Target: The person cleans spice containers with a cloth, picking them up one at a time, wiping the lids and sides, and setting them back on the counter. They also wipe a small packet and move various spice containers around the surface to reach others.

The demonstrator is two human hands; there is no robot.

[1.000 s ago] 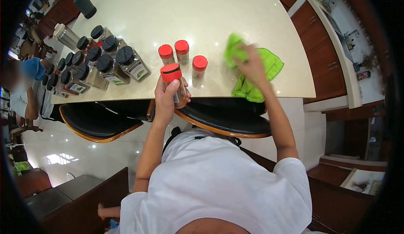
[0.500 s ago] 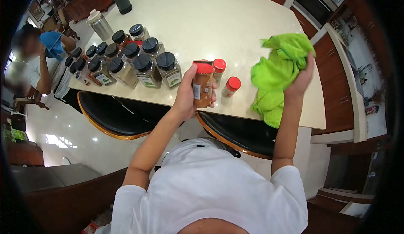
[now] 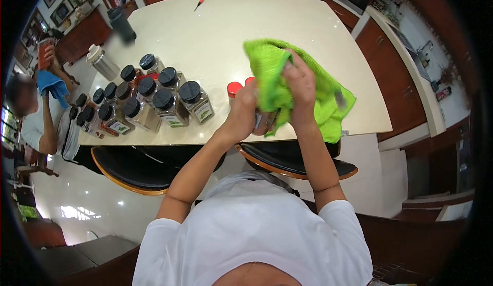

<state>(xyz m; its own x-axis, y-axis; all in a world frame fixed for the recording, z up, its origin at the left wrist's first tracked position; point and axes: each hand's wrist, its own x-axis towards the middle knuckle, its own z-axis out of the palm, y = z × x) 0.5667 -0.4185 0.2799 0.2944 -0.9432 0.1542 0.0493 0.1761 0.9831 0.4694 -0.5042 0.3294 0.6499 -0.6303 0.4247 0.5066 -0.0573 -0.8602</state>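
Observation:
My left hand [image 3: 242,115] is wrapped round a spice jar [image 3: 263,122] with brown contents, held up at the table's near edge. Most of the jar, its top included, is hidden under a bright green cloth [image 3: 322,90]. My right hand [image 3: 301,86] grips that cloth and presses it against the jar; its fingers are a little blurred. The loose end of the cloth hangs down to the right. Just behind my left hand stands a small red-capped jar [image 3: 234,88], and part of another red cap [image 3: 249,80] shows beside it.
Several black-capped spice jars [image 3: 171,108] stand at the left of the cream table [image 3: 221,34]. A steel bottle [image 3: 102,62] and a dark bottle [image 3: 121,25] are behind them. Two stools [image 3: 295,157] are tucked at the near edge. Another person [image 3: 46,111] holds a blue cloth at far left.
My right hand has brought the green cloth leftward from the table's right side onto the jar in my left hand. The other person has raised an orange-red object. The view has shifted.

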